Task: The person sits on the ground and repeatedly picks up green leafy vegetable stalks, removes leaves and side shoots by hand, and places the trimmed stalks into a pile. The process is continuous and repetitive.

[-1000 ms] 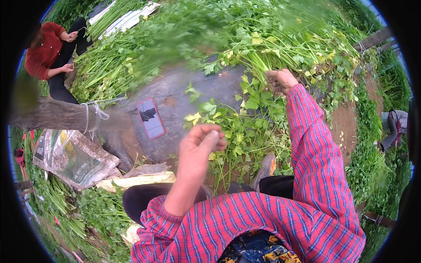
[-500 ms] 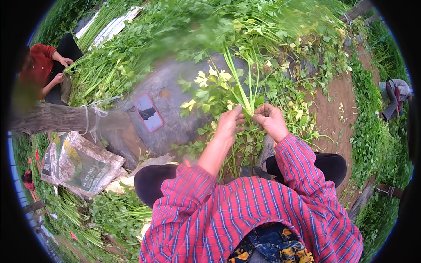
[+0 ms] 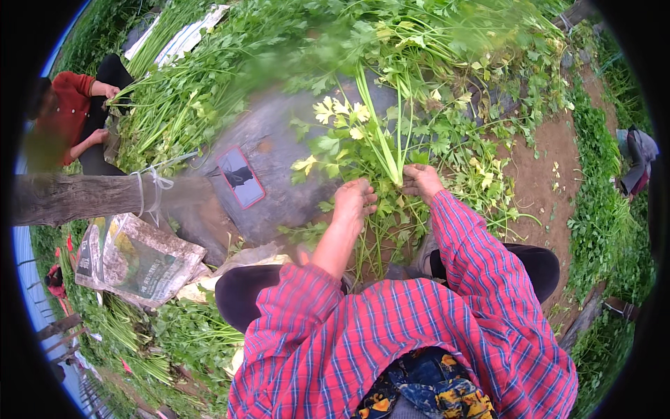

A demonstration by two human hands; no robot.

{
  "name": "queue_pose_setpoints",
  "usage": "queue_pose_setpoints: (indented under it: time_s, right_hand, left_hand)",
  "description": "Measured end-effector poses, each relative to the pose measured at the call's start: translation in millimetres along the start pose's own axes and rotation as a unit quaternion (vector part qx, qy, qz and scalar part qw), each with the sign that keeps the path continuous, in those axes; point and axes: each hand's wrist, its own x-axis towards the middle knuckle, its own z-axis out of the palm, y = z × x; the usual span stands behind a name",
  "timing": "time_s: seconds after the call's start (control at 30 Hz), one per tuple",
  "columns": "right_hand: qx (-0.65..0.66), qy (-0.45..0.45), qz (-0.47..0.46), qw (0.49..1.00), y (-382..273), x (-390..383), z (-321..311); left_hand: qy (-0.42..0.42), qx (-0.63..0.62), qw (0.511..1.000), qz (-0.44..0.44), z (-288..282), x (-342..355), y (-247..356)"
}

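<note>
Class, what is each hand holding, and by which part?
The right hand holds celery by its base; the left hand seems empty.

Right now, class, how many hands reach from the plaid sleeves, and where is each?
2: the right hand at the base of the stalks, the left hand lower left of that base.

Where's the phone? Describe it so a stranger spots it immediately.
Find the thick wooden post at left, tied with pale string. Just right of it, on the dark sheet, lies the phone, set apart by its flat rectangle and reddish rim.
</note>
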Motion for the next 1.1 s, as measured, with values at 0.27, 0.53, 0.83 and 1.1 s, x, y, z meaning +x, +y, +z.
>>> queue_pose_setpoints:
  time_s: [0.27,0.53,0.83,1.1]
  right_hand:
    - [0.011,-0.054,0.006,0.998,-43,-33,18]
    - [0.040,-0.053,-0.006,0.998,-75,-60,20]
    - [0.063,-0.035,-0.016,0.997,-70,-53,23]
    - [0.088,0.003,-0.043,0.995,-71,-57,25]
  left_hand:
    - [-0.091,-0.011,0.995,-0.047,20,26,-13]
    - [-0.190,-0.122,0.974,-0.025,38,35,-8]
    - [-0.188,-0.135,0.973,0.003,37,36,-6]
    - [-0.095,-0.020,0.994,0.050,38,34,-23]
